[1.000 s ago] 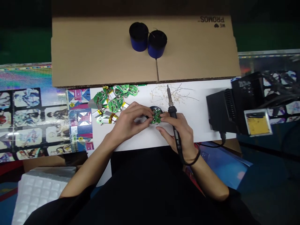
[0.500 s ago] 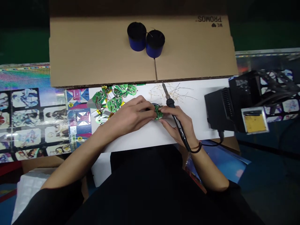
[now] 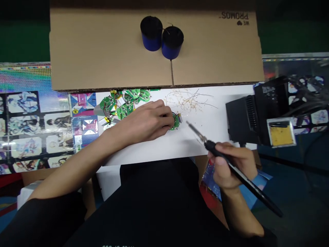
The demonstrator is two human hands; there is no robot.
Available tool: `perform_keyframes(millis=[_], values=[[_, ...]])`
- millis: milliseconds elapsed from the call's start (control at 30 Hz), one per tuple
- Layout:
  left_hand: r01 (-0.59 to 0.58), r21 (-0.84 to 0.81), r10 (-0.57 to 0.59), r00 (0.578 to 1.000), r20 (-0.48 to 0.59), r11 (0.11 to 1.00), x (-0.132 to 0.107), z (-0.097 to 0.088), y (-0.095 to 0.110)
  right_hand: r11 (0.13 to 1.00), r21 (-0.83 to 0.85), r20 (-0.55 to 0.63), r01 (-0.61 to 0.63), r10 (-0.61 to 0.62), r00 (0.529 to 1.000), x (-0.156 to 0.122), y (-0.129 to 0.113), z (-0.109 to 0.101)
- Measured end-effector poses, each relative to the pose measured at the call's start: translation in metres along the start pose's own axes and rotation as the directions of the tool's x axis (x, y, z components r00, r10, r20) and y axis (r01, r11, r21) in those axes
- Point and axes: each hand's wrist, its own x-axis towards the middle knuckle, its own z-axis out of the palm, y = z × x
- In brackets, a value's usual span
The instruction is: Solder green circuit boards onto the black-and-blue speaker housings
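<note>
Two hands: left [image 3: 144,123] on circuit board [image 3: 175,121], right [image 3: 231,164] around soldering iron [image 3: 213,146]

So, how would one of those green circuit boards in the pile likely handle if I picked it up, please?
The green circuit board looks thin and rigid, so probably light and stiff. Its pouch battery seems held by thin wires, so it would likely dangle, and those joints may be fragile.

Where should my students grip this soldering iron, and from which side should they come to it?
Grip the soldering iron by its black handle, close to the front, coming from the near right as the right hand does. The long handle leaves room for the fingers, while the thin bare metal shaft points away towards the round green circuit board, so it is best kept ahead of them.
</note>
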Motion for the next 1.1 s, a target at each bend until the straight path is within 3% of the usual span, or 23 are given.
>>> perform_keyframes(millis=[67, 200, 667, 1100], values=[[0.005, 0.007, -0.005, 1.000, 0.006, 1.000, 0.0003, -0.0001, 0.0001, 0.991, -0.081, 0.109, 0.109, -0.100, 0.989, -0.0044, -0.0043, -0.0020], [0.014, 0.005, -0.014, 1.000, -0.003, 1.000, 0.0003, 0.0006, 0.0007, 0.974, -0.146, 0.222, 0.174, -0.139, 0.965, -0.0075, -0.0070, 0.0040], [0.006, 0.024, -0.006, 1.000, 0.003, 1.000, 0.0006, 0.0007, 0.0013, 0.956, -0.162, 0.320, 0.245, -0.184, 0.929, -0.0058, -0.0044, 0.0064], [0.014, -0.012, -0.013, 1.000, 0.018, 1.000, 0.0022, 0.0019, 0.0006, 0.955, -0.186, 0.322, 0.229, -0.162, 0.933, -0.0059, -0.0099, 0.0064]])
